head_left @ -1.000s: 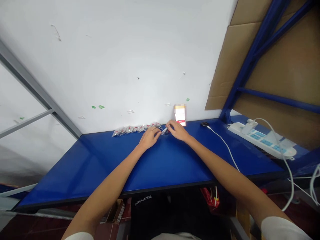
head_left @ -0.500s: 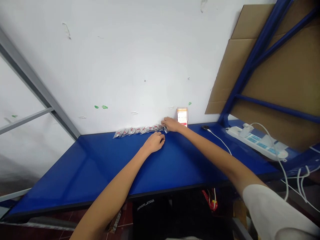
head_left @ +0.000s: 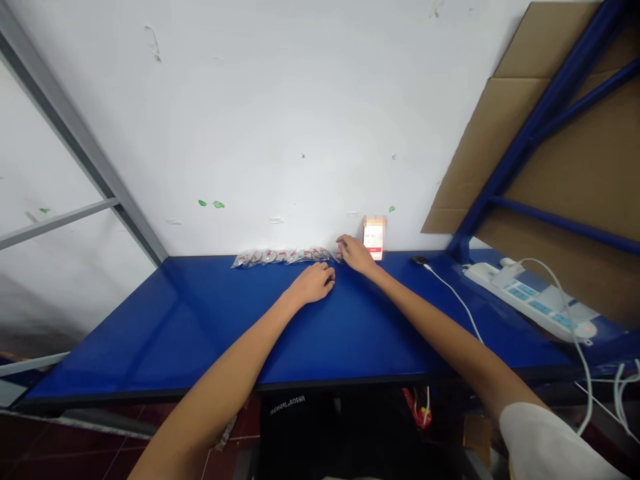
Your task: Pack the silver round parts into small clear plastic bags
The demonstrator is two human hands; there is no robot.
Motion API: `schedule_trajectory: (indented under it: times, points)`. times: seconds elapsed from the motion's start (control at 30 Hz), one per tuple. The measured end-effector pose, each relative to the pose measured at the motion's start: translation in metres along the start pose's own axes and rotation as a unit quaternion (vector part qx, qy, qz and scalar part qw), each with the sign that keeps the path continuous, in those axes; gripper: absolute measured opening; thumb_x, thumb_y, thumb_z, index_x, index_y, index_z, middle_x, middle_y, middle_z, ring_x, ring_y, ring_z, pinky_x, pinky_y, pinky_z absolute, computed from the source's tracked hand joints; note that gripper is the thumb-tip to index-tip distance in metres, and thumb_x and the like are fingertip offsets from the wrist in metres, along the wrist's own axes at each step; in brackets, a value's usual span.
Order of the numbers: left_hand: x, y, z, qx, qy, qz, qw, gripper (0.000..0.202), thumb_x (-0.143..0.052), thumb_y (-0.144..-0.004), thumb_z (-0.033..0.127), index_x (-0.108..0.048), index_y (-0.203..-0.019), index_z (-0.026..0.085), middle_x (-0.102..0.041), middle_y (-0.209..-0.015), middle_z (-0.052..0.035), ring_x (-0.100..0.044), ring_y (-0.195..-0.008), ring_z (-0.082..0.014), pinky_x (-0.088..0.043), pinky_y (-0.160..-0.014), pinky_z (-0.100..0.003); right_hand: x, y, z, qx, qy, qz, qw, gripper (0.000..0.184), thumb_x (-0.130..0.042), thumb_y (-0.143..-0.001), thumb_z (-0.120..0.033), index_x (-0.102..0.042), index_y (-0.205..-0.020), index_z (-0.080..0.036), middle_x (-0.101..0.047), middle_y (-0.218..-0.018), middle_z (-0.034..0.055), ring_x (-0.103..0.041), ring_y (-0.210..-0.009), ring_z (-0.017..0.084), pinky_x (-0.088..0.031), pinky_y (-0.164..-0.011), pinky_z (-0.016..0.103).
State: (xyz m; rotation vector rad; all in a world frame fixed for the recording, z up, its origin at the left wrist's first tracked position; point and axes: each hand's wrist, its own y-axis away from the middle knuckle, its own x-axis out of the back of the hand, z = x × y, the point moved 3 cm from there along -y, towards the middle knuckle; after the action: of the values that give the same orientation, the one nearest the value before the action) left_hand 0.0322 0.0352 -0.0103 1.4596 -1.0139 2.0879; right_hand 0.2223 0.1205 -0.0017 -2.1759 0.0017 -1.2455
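Note:
Small clear plastic packets with red and silvery contents lie in a row along the wall at the back of the blue table. What is inside them is too small to name. My right hand is at the row's right end, fingers stretched loosely over the last packet, which it partly hides. My left hand rests on the tabletop just in front of the row, fingers loosely bent, thumb apart, nothing visible in it.
A lit phone leans against the wall beside my right hand. Further right are a black disc-like device on a white cable and a white power strip. Cardboard and a blue frame stand at the right.
My right hand has loosened from the end packet and its fingers have lifted slightly; the packet lies in line with the row. My left hand stays about in place. The view has shifted slightly.

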Motion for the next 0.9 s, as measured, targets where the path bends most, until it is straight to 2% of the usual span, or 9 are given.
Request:
schedule_trajectory:
  times: [0.07, 0.2, 0.33, 0.47, 0.57, 0.67, 0.77, 0.83, 0.9]
  points:
    - [0.0, 0.0, -0.001, 0.0, 0.012, 0.002, 1.0, 0.013, -0.058, -0.099, 0.022, -0.07, -0.102, 0.02, -0.066, -0.101, -0.0097, -0.065, -0.096, -0.0268, -0.053, -0.091, -0.041, 0.008, 0.009, -0.005, 0.013, -0.001, -0.032, 0.999, 0.026, -0.047, -0.108, -0.018, -0.065, -0.127, -0.017, -0.072, -0.122, 0.014, -0.066, -0.114, 0.028, -0.049, -0.099, 0.038]
    - [0.001, 0.0, -0.004, 0.011, 0.054, 0.009, 0.998, 0.016, -0.057, -0.098, 0.02, -0.072, -0.103, 0.022, -0.067, -0.101, -0.0085, -0.065, -0.098, -0.0259, -0.053, -0.092, -0.04, 0.017, 0.034, -0.015, 0.055, -0.001, -0.048, 0.997, 0.025, -0.05, -0.106, -0.016, -0.066, -0.125, -0.019, -0.071, -0.124, 0.013, -0.064, -0.118, 0.028, -0.048, -0.105, 0.039]
    - [-0.002, -0.001, -0.011, 0.03, 0.089, 0.021, 0.995, 0.02, -0.055, -0.096, 0.017, -0.073, -0.102, 0.022, -0.068, -0.095, -0.0066, -0.065, -0.095, -0.025, -0.053, -0.092, -0.04, 0.007, 0.051, -0.019, 0.074, -0.002, -0.055, 0.996, 0.024, -0.05, -0.104, -0.011, -0.068, -0.116, -0.019, -0.07, -0.122, 0.0129, -0.061, -0.122, 0.028, -0.045, -0.111, 0.04]
    - [0.002, -0.002, -0.023, 0.046, 0.107, 0.084, 0.99, 0.032, -0.048, -0.083, 0.004, -0.071, -0.098, 0.021, -0.07, -0.099, -0.0072, -0.064, -0.1, -0.0248, -0.051, -0.096, -0.039, -0.006, 0.056, -0.02, 0.11, 0.005, -0.068, 0.992, 0.025, -0.051, -0.1, -0.008, -0.07, -0.112, -0.019, -0.068, -0.118, 0.0133, -0.056, -0.123, 0.029, -0.044, -0.114, 0.043]
    - [0.011, 0.001, -0.037, 0.108, 0.128, 0.148, 0.975, 0.035, -0.044, -0.068, 0.001, -0.065, -0.088, 0.021, -0.064, -0.08, -0.0023, -0.062, -0.081, -0.0216, -0.048, -0.08, -0.034, -0.006, 0.056, -0.022, 0.121, -0.015, -0.037, 0.992, 0.026, -0.05, -0.099, -0.007, -0.07, -0.111, -0.018, -0.067, -0.116, 0.0133, -0.056, -0.12, 0.029, -0.046, -0.111, 0.043]
    - [0.018, 0.006, -0.048, 0.19, 0.138, 0.193, 0.953, 0.023, -0.043, -0.063, 0.004, -0.057, -0.07, 0.021, -0.05, -0.058, 0.0027, -0.05, -0.06, -0.0179, -0.038, -0.065, -0.031, 0.001, 0.055, -0.026, 0.133, -0.033, 0.001, 0.991, 0.028, -0.049, -0.097, -0.004, -0.07, -0.108, -0.019, -0.066, -0.111, 0.0124, -0.057, -0.113, 0.029, -0.048, -0.106, 0.043]
    - [0.017, 0.006, -0.05, 0.214, 0.147, 0.173, 0.95, 0.016, -0.043, -0.061, 0.007, -0.044, -0.053, 0.021, -0.043, -0.05, 0.002, -0.045, -0.055, -0.0162, -0.032, -0.061, -0.031, 0.009, 0.055, -0.031, 0.141, -0.05, 0.026, 0.988, 0.036, -0.047, -0.089, 0.003, -0.069, -0.107, -0.02, -0.065, -0.109, 0.0112, -0.057, -0.109, 0.028, -0.049, -0.101, 0.041]
    - [0.014, 0.005, -0.047, 0.217, 0.143, 0.165, 0.952, 0.019, -0.042, -0.062, 0.008, -0.038, -0.05, 0.022, -0.039, -0.048, 0.0018, -0.042, -0.053, -0.0158, -0.029, -0.059, -0.031, 0.015, 0.056, -0.034, 0.143, -0.063, 0.038, 0.987, 0.042, -0.045, -0.081, 0.007, -0.067, -0.104, -0.02, -0.065, -0.107, 0.0104, -0.058, -0.108, 0.028, -0.049, -0.098, 0.039]
    - [0.011, 0.003, -0.043, 0.21, 0.135, 0.163, 0.955, 0.019, -0.043, -0.063, 0.007, -0.039, -0.051, 0.022, -0.041, -0.049, 0.0018, -0.042, -0.053, -0.0161, -0.03, -0.06, -0.031, 0.021, 0.057, -0.036, 0.131, -0.076, 0.046, 0.987, 0.044, -0.044, -0.073, 0.008, -0.066, -0.098, -0.021, -0.064, -0.101, 0.0089, -0.059, -0.103, 0.027, -0.048, -0.09, 0.036]
